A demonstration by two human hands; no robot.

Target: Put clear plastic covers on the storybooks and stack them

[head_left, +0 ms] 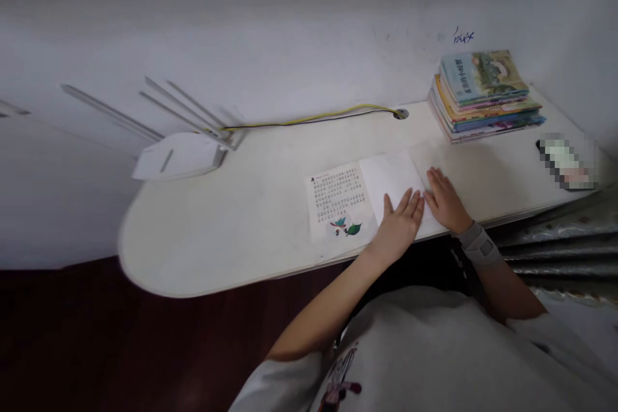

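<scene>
Right, on the head camera I've got both bare hands down near the front edge of the worktop (pixel 251 232). The left hand (pixel 398 226) lies flat, fingers (pixel 403 203) spread and released, pressing on a white sheet (pixel 389 187). The right hand (pixel 447 203) lies flat just beside it, its fingers (pixel 434 179) open too, resting at the sheet's right edge. Nothing is clenched, and neither hand grasps anything. The sheet overlaps a printed page (pixel 335 193) on its left, with rows of text up top and a small leaf drawing (pixel 352 228) at the bottom. I can't tell from here whether the sheet is a folded part of that page or a separate piece. A grey wrist strap (pixel 480 244) wraps the right wrist. Further back, a stack of picture books (pixel 485 96) sits in the far right corner by the wall (pixel 241 32). Over to the left, a white router (pixel 178 156) with long antennas stands near the wall, and its yellow and black cables (pixel 309 119) run to a hole (pixel 400 114) in the worktop. At the far right lies a pixelated object (pixel 567 161), too blurred for me to name.
</scene>
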